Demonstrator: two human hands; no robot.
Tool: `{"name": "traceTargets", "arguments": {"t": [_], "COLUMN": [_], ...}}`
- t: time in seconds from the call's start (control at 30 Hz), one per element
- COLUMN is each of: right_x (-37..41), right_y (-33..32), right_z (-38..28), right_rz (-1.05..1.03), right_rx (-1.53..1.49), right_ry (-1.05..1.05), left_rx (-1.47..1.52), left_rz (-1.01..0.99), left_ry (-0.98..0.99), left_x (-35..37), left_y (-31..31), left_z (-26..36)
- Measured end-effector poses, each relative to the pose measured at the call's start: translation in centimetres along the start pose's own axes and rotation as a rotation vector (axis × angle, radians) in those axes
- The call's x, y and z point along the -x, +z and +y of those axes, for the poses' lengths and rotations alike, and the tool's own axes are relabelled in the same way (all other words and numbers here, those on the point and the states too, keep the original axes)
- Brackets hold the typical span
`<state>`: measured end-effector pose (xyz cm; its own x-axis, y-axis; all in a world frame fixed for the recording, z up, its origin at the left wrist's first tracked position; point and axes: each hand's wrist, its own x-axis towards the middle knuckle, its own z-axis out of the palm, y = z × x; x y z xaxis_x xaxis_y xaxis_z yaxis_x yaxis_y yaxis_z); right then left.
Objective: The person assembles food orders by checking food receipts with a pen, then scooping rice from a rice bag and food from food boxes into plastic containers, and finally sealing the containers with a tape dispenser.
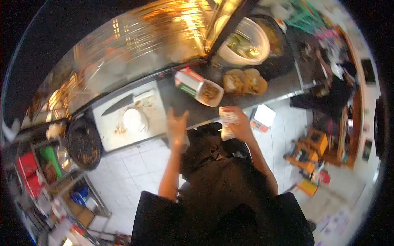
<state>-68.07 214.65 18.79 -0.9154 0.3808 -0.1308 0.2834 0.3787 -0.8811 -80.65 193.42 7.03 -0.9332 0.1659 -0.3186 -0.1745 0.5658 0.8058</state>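
The head-worn camera looks steeply down at the counter [172, 94] nearby.

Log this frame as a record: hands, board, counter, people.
left_hand: left hand blurred, fingers spread, near board's edge
right_hand: right hand grips printed packet
board: white cutting board with knife, white round item, brown scraps
counter: open carton with food, tub with greens
people: person in dark clothing, background

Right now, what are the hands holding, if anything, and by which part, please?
The right hand holds printed paper by its right side; the left hand holds nothing.
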Motion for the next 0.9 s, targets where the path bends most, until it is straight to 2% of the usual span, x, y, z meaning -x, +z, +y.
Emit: {"name": "traceTargets", "arguments": {"t": [0.03,0.1,0.13,0.17,0.2,0.23,0.27,0.3,0.37,0.4,0.47,0.53,0.6,0.73,0.8,0.9], "right_x": [-1.5,-4.5,-5.6,-6.7,-8.1,-9.5,-10.7,-12.0,-12.9,-13.0,-12.0,-9.6,-7.9,-6.1,-6.6,-6.1], "right_y": [1.8,6.0,8.4,10.7,12.8,14.9,16.2,17.6,18.4,19.0,19.9,20.8,23.4,27.8,28.6,28.9], "right_z": [0.1,-0.7,-1.4,-2.0,-1.8,-1.6,-2.2,-1.8,-2.6,-3.5,-5.2,-9.5,-10.6,-9.9,-9.1,-9.8], "right_rz": [-0.08,-0.233,-0.307,-0.377,-0.376,-0.37,-0.348,-0.268,-0.212,-0.21,0.103,-0.13,-0.358,-0.293,-0.328,-0.27], "right_rx": [0.015,-0.061,-0.082,-0.1,-0.11,-0.121,-0.127,0.063,0.326,0.33,0.453,0.214,-0.155,-0.249,-0.274,-0.244], "right_ry": [-0.096,-0.318,-0.289,-0.261,-0.328,-0.397,-0.396,-0.498,-0.394,-0.41,-0.436,-0.315,-0.078,0.06,-0.052,0.066], "left_rx": [0.002,-0.302,-0.309,-0.487,-0.665,-0.67,-0.755,-0.841,-0.817,-0.872,-0.922,-0.927,-0.977,-0.973,-1.01,-1.024], "left_rz": [0.053,0.151,0.178,0.11,0.032,0.053,-0.022,-0.099,-0.093,-0.154,-0.217,-0.251,-0.351,-0.501,-0.616,-0.667], "left_ry": [-0.019,0.308,0.276,0.402,0.528,0.506,0.516,0.529,0.584,0.634,0.712,0.782,0.882,0.987,1.001,1.038], "left_x": [1.5,4.9,5.7,6.3,6.9,7.2,7.4,7.2,6.2,5.6,4.5,2.8,1.1,-0.2,-1.2,-1.5], "left_y": [-1.7,-5.3,-7.2,-9.6,-11.6,-13.1,-14.8,-16.6,-19.8,-21.1,-23.2,-25.0,-26.4,-28.3,-28.9,-29.4], "left_z": [-0.6,-2.0,-2.6,-3.1,-3.4,-3.7,-3.9,-4.0,-3.1,-2.9,-2.6,-3.0,-3.2,-4.1,-3.6,-3.1]}}
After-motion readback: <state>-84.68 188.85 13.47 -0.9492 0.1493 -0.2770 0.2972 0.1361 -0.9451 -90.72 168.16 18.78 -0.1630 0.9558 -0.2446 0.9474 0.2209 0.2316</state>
